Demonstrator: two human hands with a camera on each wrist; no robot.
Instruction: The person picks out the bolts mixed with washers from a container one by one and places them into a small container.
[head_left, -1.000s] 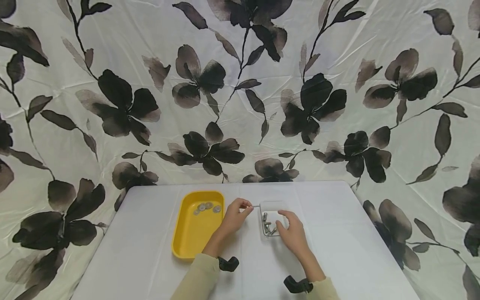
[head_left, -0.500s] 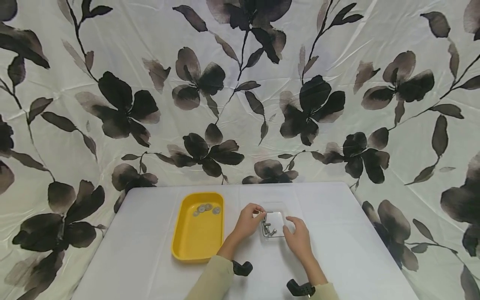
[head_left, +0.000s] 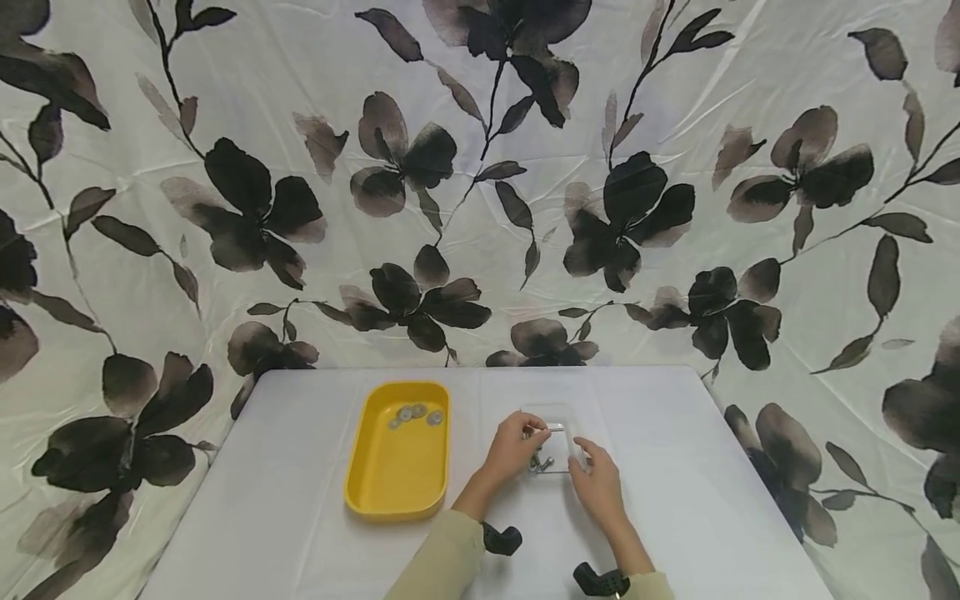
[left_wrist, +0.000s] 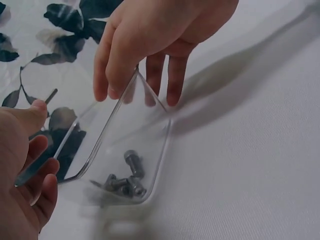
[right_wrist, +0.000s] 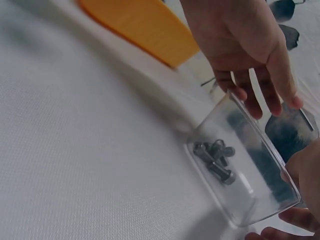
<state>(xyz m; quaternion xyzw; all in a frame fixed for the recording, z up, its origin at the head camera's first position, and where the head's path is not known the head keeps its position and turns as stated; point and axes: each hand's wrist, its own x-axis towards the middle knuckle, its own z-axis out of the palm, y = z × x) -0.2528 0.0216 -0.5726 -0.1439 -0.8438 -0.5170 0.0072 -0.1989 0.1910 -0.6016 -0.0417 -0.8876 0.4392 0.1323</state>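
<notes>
A clear plastic box [right_wrist: 244,209] stands on the table with several hex-socket bolts [right_wrist: 214,159] lying loose at one end. My left hand [head_left: 513,447] is over the box's left side and pinches a thin metal rod [head_left: 556,429] between thumb and fingertips. The rod lies roughly level above the box, pointing right in the head view. On the opposite side, my right hand [head_left: 598,485] holds the box by its rim near a corner, with fingers on both sides of the wall in the left wrist view. The left hand partly hides the box in the head view.
To the left is a yellow tray [head_left: 393,483] with several grey round discs [head_left: 406,414] near its far end. A white cloth covers the table [head_left: 247,500], and a floral curtain [head_left: 480,208] hangs directly behind its far edge.
My left hand has moved right with the rod, from beside the yellow tray to over the clear box. The right hand has shifted slightly right and nearer, to the box's right rim.
</notes>
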